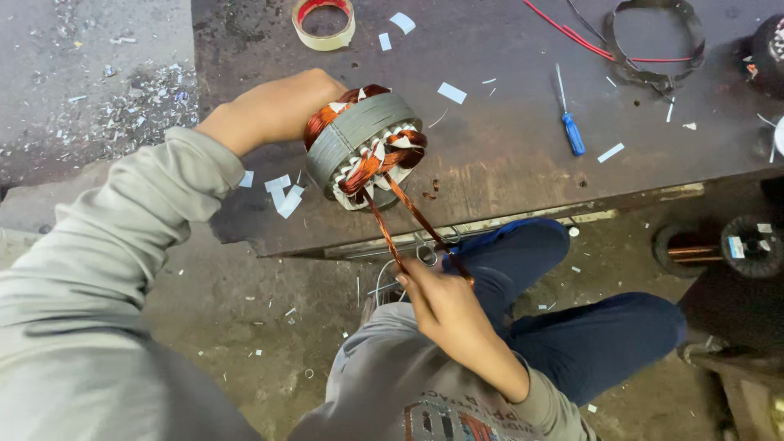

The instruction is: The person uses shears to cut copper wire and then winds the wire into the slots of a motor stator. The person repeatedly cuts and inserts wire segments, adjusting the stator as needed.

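Note:
My left hand point(278, 106) grips the back of a grey motor stator point(359, 135) with copper windings, tilted on its side on the dark metal table point(506, 163). Two bundles of copper wire point(408, 220) run from the stator's front down past the table edge. My right hand point(441, 306) is closed on the lower ends of those wires, below the table near my knee. White paper slot liners show between the coils.
A tape roll point(324, 22) lies at the table's far edge, a blue-handled screwdriver point(569, 124) to the right, a metal ring point(653, 37) with red wires beyond. White paper scraps litter the table. Wire spools point(739, 245) stand on the floor at right.

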Demonstrator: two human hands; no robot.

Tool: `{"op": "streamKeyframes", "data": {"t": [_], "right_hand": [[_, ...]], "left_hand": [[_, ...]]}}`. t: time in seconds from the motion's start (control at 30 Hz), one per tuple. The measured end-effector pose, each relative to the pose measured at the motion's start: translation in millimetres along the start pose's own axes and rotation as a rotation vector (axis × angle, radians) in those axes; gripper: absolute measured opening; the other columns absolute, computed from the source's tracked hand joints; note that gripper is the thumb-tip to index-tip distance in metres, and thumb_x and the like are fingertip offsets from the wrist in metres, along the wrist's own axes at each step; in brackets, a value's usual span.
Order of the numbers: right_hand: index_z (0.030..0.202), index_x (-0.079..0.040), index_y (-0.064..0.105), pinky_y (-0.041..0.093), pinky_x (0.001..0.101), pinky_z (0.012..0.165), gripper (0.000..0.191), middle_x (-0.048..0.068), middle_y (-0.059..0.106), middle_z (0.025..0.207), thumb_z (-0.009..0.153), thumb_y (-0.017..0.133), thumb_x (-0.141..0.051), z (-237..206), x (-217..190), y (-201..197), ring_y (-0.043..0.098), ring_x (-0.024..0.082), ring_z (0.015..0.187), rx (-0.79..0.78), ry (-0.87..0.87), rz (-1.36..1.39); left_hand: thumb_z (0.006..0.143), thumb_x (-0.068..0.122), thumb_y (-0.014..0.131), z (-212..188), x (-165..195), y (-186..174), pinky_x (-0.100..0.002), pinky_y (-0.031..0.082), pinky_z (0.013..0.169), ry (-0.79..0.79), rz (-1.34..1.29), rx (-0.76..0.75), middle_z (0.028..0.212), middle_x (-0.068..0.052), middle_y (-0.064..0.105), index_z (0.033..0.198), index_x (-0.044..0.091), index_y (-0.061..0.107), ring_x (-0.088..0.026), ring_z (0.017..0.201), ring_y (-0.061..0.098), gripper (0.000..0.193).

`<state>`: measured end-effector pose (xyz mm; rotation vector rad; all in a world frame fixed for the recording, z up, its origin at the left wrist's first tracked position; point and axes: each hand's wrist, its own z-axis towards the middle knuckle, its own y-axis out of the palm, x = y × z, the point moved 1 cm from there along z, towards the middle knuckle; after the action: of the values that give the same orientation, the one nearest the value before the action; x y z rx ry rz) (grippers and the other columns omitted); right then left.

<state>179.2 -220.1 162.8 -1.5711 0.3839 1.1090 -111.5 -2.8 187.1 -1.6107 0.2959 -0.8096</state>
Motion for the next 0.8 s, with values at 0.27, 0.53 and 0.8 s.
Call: {"op": "streamKeyframes", "data": {"t": [0.27,0.53,0.8], "right_hand": [[0.109,0.002,0.064,0.054,0.0416,0.076,0.019,0.015,0.073,0.086,0.091,0.064,-0.006,-42,20,-16,0.071,0.033,0.078,0.081,-0.247,-0.173],[0.123,0.000,0.059,0.052,0.0336,0.056,0.035,0.007,0.070,0.075,0.097,0.064,-0.023,13,16,3,0.065,0.015,0.062,-0.199,0.240,0.583],[0.100,-0.001,0.062,0.044,0.0359,0.057,0.017,0.013,0.060,0.073,0.104,0.061,-0.018,-13,25,4,0.060,0.025,0.060,0.139,-0.165,-0.052]], "left_hand": [[0.090,0.015,0.077,-2,-8,18,-0.038,0.058,0.077,-0.038,-0.627,0.240,0.100,-0.022,0.074,0.111,0.002,0.070,-0.038,0.089,0.069,0.026],[0.083,0.009,0.072,-4,2,5,-0.045,0.054,0.074,-0.030,-0.149,0.036,0.093,-0.027,0.070,0.099,-0.002,0.071,-0.045,0.086,0.068,0.019],[0.086,0.017,0.074,1,-3,6,-0.045,0.052,0.070,-0.070,-0.225,0.010,0.087,-0.028,0.068,0.099,-0.004,0.070,-0.042,0.077,0.068,0.025]]}}
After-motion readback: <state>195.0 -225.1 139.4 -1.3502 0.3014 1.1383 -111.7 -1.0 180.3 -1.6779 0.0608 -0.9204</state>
